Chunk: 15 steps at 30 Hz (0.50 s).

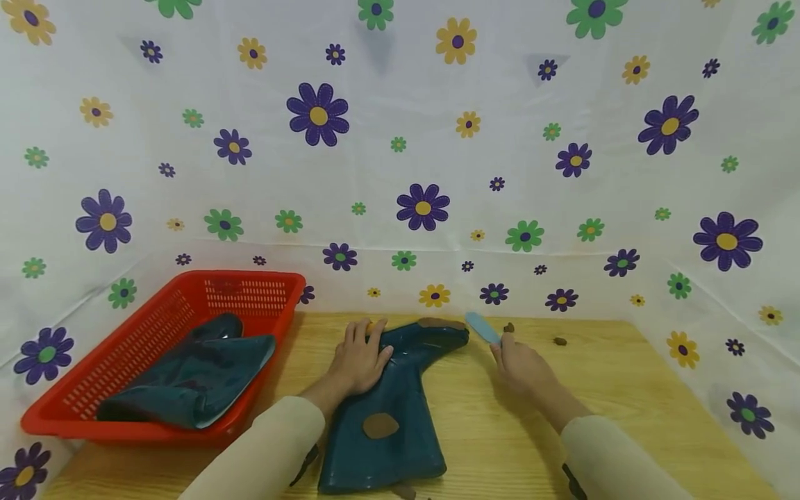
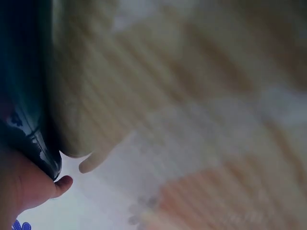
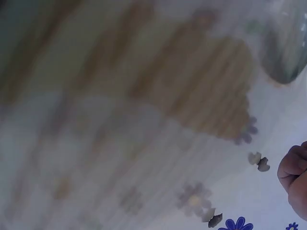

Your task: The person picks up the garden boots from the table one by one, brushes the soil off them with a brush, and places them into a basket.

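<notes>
A dark teal rubber boot lies on its side in the head view, its shaft toward me and its toe pointing right. A brown patch marks the shaft, and another brown layer runs along the sole. My left hand rests on the boot's heel and ankle with extended fingers. My right hand grips a flat light-blue scraper whose blade points up and left, close to the toe. The right wrist view catches only the curled fingers at its edge.
A red basket stands on the left with a second teal boot inside. Small brown lumps lie on the wooden tabletop, one at the front by the boot opening. A flowered white sheet encloses the back and sides.
</notes>
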Each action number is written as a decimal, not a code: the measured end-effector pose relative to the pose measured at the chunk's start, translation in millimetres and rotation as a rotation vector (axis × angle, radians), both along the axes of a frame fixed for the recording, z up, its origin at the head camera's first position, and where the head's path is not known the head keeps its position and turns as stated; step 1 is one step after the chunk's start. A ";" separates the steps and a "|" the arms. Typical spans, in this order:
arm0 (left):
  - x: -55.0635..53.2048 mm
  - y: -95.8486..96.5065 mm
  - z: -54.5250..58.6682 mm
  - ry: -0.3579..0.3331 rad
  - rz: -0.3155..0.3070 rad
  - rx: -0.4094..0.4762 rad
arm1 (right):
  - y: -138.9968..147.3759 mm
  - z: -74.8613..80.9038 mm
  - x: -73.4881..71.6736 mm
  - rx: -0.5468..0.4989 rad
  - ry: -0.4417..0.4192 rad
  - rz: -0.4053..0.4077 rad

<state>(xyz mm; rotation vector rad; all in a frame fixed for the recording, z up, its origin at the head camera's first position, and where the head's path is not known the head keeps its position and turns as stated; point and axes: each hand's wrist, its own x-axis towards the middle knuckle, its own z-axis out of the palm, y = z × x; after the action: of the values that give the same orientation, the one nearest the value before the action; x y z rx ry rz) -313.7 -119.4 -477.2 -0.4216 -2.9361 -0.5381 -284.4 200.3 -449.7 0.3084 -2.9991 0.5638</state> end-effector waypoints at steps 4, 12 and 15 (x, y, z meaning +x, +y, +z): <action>-3.9 0.9 1.2 -0.019 0.011 -0.016 | -7.4 -4.3 -1.9 0.021 0.028 0.003; -8.3 4.7 8.4 -0.099 0.041 -0.044 | -19.7 -7.3 -4.4 -0.007 0.037 0.008; -9.0 6.1 6.0 -0.120 0.049 -0.064 | -17.8 -7.2 -2.6 -0.013 0.062 -0.006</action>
<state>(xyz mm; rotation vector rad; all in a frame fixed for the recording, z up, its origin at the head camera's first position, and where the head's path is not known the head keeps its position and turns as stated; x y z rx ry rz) -322.7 -113.3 -471.2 -0.3344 -3.0765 -0.4804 -287.1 182.5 -456.9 0.3101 -2.9348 0.5621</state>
